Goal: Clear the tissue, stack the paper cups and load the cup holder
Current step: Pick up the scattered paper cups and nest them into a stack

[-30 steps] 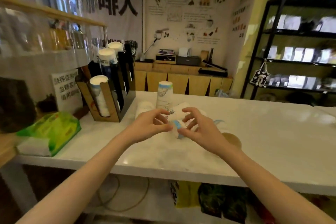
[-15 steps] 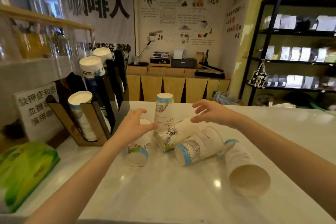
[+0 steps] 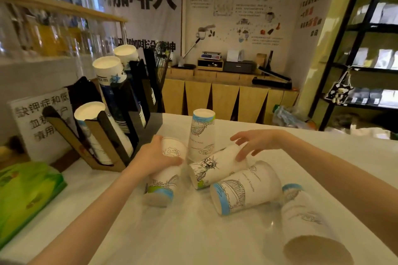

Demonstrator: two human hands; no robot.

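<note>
Gripping: left hand [image 3: 158, 158] wraps lying paper cup [image 3: 164, 175], centre frame, mouth toward camera
Right hand [image 3: 257, 143]: spread wide, fingertips on Liberty-print cup [image 3: 216, 166]
Handling: light, thin-walled, crushable, likely rolls; hold mid-wall gently
Axis: lying cups point near-left; one upright cup [image 3: 201, 133] inverted
Cup holder [image 3: 120, 114]: left of frame
</note>
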